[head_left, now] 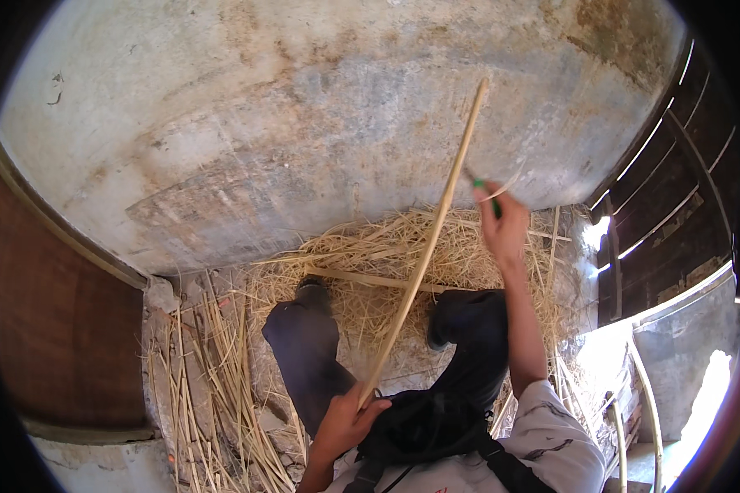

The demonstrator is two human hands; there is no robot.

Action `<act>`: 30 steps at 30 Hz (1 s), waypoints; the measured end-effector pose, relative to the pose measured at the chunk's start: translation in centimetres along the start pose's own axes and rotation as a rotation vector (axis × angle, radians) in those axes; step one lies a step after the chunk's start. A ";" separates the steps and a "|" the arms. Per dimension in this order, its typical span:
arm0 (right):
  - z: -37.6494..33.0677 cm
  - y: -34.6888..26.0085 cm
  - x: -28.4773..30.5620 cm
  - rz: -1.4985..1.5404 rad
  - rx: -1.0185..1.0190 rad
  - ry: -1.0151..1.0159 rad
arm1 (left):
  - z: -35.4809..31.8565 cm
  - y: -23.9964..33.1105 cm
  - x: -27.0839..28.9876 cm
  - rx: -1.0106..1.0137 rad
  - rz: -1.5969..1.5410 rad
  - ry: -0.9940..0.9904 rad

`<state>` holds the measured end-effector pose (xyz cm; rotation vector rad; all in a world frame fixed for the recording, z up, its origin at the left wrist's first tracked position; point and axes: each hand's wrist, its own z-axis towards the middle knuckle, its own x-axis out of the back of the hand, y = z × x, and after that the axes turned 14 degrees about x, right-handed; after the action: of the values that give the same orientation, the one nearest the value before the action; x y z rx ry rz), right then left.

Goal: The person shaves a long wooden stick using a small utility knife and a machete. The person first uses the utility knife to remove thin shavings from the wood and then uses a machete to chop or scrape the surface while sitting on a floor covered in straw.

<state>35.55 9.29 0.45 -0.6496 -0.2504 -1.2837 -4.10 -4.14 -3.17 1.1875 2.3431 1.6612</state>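
Note:
A long, pale yellow stick, seemingly bamboo or peeled wood [426, 261], slants up and away from my lap toward the wall. My left hand [345, 423] is closed round its near end, beside my left thigh. Farther up on the right, my right hand [506, 226] grips a knife with a green handle [494, 204]. Its short blade, slightly blurred, points at the stick's right side; whether it touches cannot be made out. A thin pale shaving [510, 186] curls by the fingers of that hand.
A heap of straw-like shavings [370, 238] covers the floor around my feet, with a flat strip [362, 278] across it. Long thin sticks [214, 386] lie at left. Ahead rises a stained concrete wall [304, 131]; slatted dark boards [662, 189] stand at right, a brown panel [57, 312] at left.

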 end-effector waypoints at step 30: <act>-3.7 -11.8 2.3 1.275 -0.624 -0.146 | 5.3 1.0 0.5 0.049 -0.593 -0.442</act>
<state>24.39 3.69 2.28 -1.1603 0.4374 -0.0436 -1.61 0.45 -4.44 0.6654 2.1575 1.0298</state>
